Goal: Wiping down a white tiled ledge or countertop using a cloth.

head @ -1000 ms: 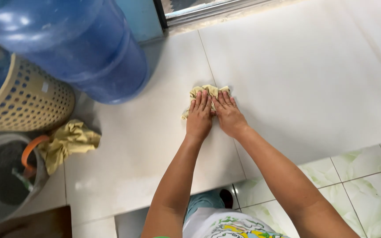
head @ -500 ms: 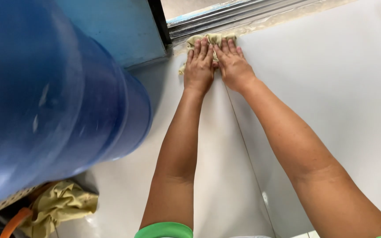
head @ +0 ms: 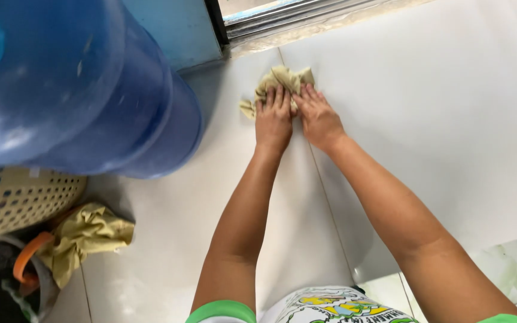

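Both hands, left hand [head: 273, 119] and right hand [head: 318, 119], press together flat on a yellow cloth [head: 279, 81].

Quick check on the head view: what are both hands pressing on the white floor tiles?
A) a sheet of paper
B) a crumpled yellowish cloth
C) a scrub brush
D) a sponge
B: the left hand and the right hand lie flat, side by side, on a crumpled yellowish cloth on the floor tile, beside the big blue water jug.
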